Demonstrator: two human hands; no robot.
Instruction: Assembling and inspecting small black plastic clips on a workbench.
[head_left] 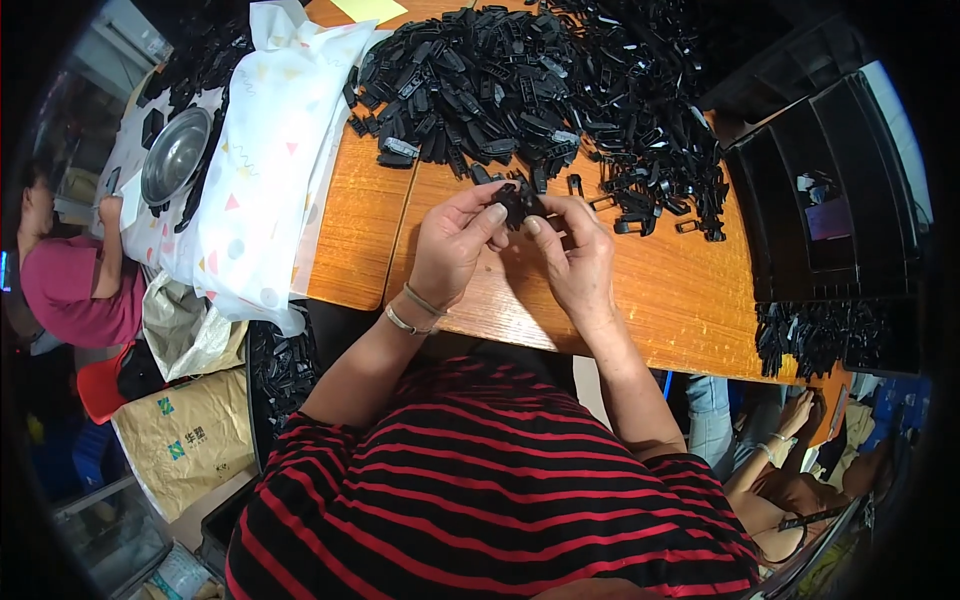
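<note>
Over the wooden table [480,300], my left hand [450,245] and my right hand [578,260] meet in front of me, thumbs and fingers pinched on small black plastic parts [517,204]. Whether this is one part or two pressed together cannot be made out, since the fingers cover much of it. Just beyond my fingertips rises a large heap of black plastic pieces [480,85], long and clip-like. To its right spreads a looser pile of small black frame-shaped pieces [660,180], a few lying singly near my right hand.
A patterned white plastic sheet [270,150] covers the table's left part, with a metal bowl [176,155] beyond. Black bins [830,190] stand at the right, above more black pieces [820,335]. A person in a magenta shirt [85,290] sits left; another person's hand [795,412] shows lower right.
</note>
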